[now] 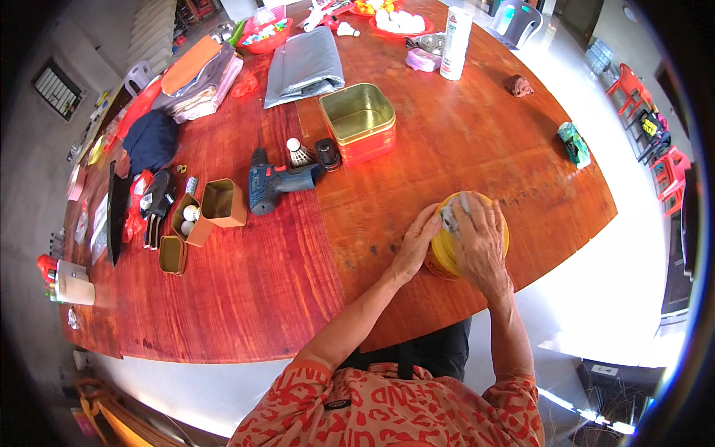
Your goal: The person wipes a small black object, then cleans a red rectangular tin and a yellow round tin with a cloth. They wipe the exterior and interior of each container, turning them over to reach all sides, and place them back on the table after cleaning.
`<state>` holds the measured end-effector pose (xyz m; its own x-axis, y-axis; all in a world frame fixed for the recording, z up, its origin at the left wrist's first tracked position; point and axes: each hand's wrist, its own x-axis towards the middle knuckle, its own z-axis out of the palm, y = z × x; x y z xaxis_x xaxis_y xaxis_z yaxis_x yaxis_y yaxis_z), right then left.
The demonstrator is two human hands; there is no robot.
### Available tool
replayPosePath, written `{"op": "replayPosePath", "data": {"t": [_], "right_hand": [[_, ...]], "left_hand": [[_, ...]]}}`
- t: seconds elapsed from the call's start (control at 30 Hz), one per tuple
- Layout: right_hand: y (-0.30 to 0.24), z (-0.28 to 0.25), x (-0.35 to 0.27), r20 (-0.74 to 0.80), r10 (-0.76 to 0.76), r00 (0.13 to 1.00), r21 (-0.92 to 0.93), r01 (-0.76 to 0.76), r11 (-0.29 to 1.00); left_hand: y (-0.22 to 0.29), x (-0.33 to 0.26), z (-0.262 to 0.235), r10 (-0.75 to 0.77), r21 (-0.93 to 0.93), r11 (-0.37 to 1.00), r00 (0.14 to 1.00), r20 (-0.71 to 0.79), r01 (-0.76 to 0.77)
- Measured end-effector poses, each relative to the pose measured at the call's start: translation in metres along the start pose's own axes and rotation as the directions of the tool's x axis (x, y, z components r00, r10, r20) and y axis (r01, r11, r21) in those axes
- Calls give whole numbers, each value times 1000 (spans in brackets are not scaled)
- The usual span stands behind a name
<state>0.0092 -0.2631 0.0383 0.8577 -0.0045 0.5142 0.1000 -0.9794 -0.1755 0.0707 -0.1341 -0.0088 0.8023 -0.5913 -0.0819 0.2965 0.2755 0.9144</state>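
A round yellow tub (444, 257) stands near the table's front edge, right of the middle. My left hand (415, 247) grips its left side, fingers wrapped along the rim. My right hand (479, 240) lies over the top, its fingers bent and pressing a crumpled whitish cloth (449, 216) against the yellow surface. Much of the tub's top is hidden under that hand. Beyond the hands sits an open red square tin (370, 147) with a gold inside.
Left of the tin lie a blue cordless drill (275, 182), a shuttlecock (300, 154) and several small open boxes (223, 203). A white cylindrical canister (456, 45) and a folded grey plastic sheet (305, 67) are at the back. A green packet (573, 145) rests near the right edge.
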Motion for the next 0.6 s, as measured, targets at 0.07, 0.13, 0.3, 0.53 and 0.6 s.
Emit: {"op": "replayPosePath", "data": {"t": [0.07,0.13,0.3,0.53,0.6], "right_hand": [[-2,-9,-6,66,-71,995,83,66,994],[-4,-20,-8,123,-135,983,149,116,982],[8,-34,-11,188,-225,956,556,85,827],[-7,-15,-7,37,51,998,312,-60,948],[-5,-13,-8,29,73,997,199,-77,977]], "left_hand": [[-1,0,-1,1,-10,1000,1000,-17,-2],[-2,3,-3,-80,-51,996,996,-27,78],[-3,7,-3,-106,-30,994,994,-2,106],[1,4,-1,-74,-22,997,996,-41,73],[2,3,-1,-81,-32,996,996,-50,79]]}}
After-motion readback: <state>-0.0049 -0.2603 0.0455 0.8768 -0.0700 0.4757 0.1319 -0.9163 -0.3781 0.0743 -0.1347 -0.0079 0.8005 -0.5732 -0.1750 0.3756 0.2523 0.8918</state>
